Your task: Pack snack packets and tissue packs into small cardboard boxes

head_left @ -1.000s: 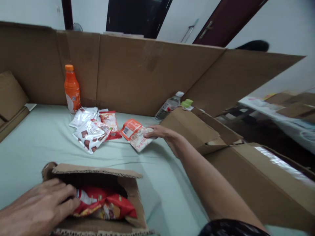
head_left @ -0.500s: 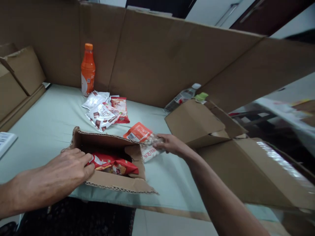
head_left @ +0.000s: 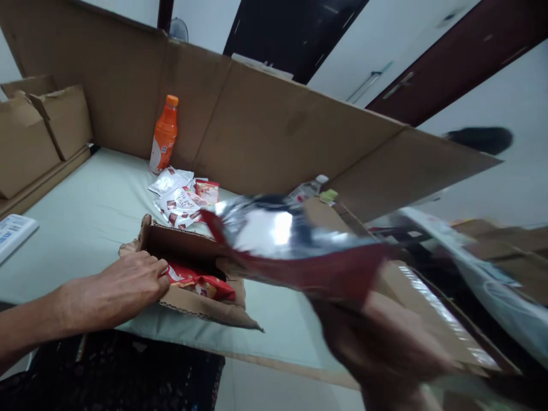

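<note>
My left hand (head_left: 128, 285) is closed over the near left edge of a small open cardboard box (head_left: 222, 313). Its fingertips meet the left end of a red snack packet (head_left: 214, 287) lying inside; whether they also pinch the packet is unclear. Raised close to the camera, my right hand (head_left: 372, 342) grips a shiny silver packet with dark red edges (head_left: 274, 234). Motion smears both that hand and its packet, and no print is readable. The packet covers the box's far right corner and part of the table behind.
An orange bottle (head_left: 165, 134) stands by the cardboard wall (head_left: 274, 120). White sachets (head_left: 177, 202) and a red-and-white packet (head_left: 208, 192) lie before it. A clear bottle (head_left: 308, 188) leans at the right, near larger cardboard boxes. A white device (head_left: 17, 234) is at the left edge.
My right hand has come up from the table towards the camera, now with a silver-and-red packet. My left hand stays at the box. The view has tilted and shifted.
</note>
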{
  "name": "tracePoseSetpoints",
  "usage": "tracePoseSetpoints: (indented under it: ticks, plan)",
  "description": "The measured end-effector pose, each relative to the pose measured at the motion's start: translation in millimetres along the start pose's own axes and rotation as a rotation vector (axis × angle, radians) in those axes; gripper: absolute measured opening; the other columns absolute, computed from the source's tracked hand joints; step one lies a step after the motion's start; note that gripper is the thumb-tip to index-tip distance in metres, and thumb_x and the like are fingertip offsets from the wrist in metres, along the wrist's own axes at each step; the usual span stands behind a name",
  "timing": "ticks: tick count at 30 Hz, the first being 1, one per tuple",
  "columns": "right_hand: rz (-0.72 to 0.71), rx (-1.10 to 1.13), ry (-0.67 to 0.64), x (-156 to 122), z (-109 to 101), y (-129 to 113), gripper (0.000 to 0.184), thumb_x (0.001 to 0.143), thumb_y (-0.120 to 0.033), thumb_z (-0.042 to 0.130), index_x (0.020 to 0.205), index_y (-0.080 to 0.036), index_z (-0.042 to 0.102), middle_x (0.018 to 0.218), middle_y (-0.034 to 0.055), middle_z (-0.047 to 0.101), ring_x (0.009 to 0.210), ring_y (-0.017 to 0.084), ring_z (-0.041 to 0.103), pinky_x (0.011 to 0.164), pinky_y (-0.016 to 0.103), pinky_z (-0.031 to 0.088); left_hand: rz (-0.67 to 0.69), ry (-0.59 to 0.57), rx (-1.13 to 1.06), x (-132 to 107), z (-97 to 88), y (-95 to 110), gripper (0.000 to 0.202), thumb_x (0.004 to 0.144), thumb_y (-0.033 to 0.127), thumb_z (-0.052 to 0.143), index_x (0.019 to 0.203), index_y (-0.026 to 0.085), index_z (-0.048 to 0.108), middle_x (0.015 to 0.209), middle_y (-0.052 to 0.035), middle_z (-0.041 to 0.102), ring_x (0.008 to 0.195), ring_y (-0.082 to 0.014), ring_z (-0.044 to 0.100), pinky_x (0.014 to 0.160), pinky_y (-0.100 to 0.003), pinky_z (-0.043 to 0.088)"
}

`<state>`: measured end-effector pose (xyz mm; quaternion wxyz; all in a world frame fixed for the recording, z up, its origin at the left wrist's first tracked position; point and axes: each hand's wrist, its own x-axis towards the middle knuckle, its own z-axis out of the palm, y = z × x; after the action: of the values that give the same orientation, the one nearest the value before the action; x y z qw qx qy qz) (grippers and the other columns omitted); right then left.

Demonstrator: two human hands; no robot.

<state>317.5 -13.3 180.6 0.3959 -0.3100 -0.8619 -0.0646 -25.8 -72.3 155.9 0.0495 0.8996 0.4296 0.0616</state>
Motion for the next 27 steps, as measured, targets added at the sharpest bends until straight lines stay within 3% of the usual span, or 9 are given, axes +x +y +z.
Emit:
tracePoseSetpoints:
  ticks: [2, 4, 7, 10, 13, 16, 19, 23, 27]
  plan:
    - [-0.233, 0.076, 0.053, 17, 18, -15, 0.024, 0.093, -0.006, 0.061, 0.103, -0.026, 0.071, 0.081, 0.0005, 0.079, 0.067, 0.016, 0.076, 0.064, 0.025, 0.057, -0.001, 0.038, -0.018, 0, 1.7, 3, 0.028, 0.098, 0.003, 0.046, 0.103, 0.019, 0.068, 0.104, -0.0058, 0.073, 0.092, -0.0195, 0.067, 0.089, -0.032, 0.049]
    - [-0.34, 0.101, -0.036, 29, 34, -23, 0.027, 0.097, -0.004, 0.054, 0.104, -0.024, 0.071, 0.089, 0.0033, 0.081, 0.074, 0.014, 0.077, 0.064, 0.024, 0.055, -0.021, 0.081, -0.029, 1, 2.2, 5, 0.032, 0.096, -0.001, 0.043, 0.099, 0.018, 0.069, 0.102, -0.0061, 0.074, 0.092, -0.02, 0.067, 0.09, -0.033, 0.049]
    - [-0.288, 0.002, -0.375, 35, 52, -21, 0.029, 0.102, -0.01, 0.045, 0.098, -0.023, 0.07, 0.085, 0.0041, 0.08, 0.071, 0.015, 0.073, 0.061, 0.027, 0.049, -0.017, 0.075, -0.014, -1, 0.3, 8, 0.032, 0.094, -0.002, 0.044, 0.092, 0.018, 0.069, 0.094, -0.0053, 0.073, 0.089, -0.0203, 0.067, 0.087, -0.033, 0.05]
    - [-0.188, -0.14, -0.734, 39, 64, -15, 0.025, 0.097, -0.005, 0.049, 0.092, -0.021, 0.067, 0.082, 0.0036, 0.077, 0.07, 0.017, 0.07, 0.06, 0.028, 0.042, -0.003, 0.026, 0.018, -1, -3.6, 9, 0.029, 0.094, -0.003, 0.047, 0.093, 0.016, 0.069, 0.094, -0.0055, 0.072, 0.087, -0.0201, 0.066, 0.081, -0.032, 0.05]
    - [-0.104, -0.209, -0.905, 50, 76, -20, 0.021, 0.089, -0.004, 0.058, 0.097, -0.02, 0.067, 0.091, 0.0059, 0.078, 0.078, 0.02, 0.072, 0.058, 0.028, 0.035, -0.026, -0.042, 0.04, 1, -8.4, 9, 0.028, 0.093, -0.005, 0.05, 0.098, 0.014, 0.07, 0.099, -0.007, 0.072, 0.091, -0.022, 0.067, 0.083, -0.034, 0.05]
    - [-0.062, -0.214, -1.067, 64, 93, -30, 0.019, 0.087, -0.014, 0.065, 0.106, -0.019, 0.066, 0.098, 0.0091, 0.078, 0.081, 0.022, 0.073, 0.056, 0.029, 0.03, -0.026, -0.117, 0.04, 3, -13.7, 10, 0.029, 0.092, -0.006, 0.05, 0.099, 0.014, 0.07, 0.1, -0.0074, 0.073, 0.092, -0.0239, 0.067, 0.084, -0.036, 0.05]
    - [-0.054, -0.192, -1.21, 75, 110, -36, 0.031, 0.086, -0.018, 0.069, 0.116, -0.018, 0.065, 0.101, 0.0115, 0.079, 0.087, 0.025, 0.074, 0.056, 0.029, 0.032, -0.01, -0.091, 0.018, 3, -15.7, 8, 0.029, 0.092, -0.006, 0.048, 0.094, 0.015, 0.068, 0.098, -0.0073, 0.072, 0.09, -0.0238, 0.066, 0.082, -0.036, 0.049]
    - [-0.055, -0.15, -1.199, 77, 115, -30, 0.038, 0.086, -0.016, 0.067, 0.124, -0.02, 0.064, 0.107, 0.0113, 0.079, 0.093, 0.026, 0.075, 0.063, 0.028, 0.043, 0.015, -0.018, -0.018, -1, -11.1, 2, 0.031, 0.086, -0.007, 0.048, 0.091, 0.017, 0.066, 0.093, -0.0041, 0.071, 0.086, -0.0223, 0.064, 0.081, -0.035, 0.048]
    - [-0.016, -0.06, -0.901, 63, 85, -18, 0.031, 0.098, -0.018, 0.055, 0.127, -0.02, 0.065, 0.118, 0.0121, 0.077, 0.099, 0.025, 0.074, 0.076, 0.032, 0.053, 0.048, 0.169, -0.056, -14, -14.5, -3, 0.025, 0.089, 0.003, 0.053, 0.104, 0.019, 0.066, 0.109, -0.0078, 0.072, 0.099, -0.026, 0.066, 0.09, -0.042, 0.053]
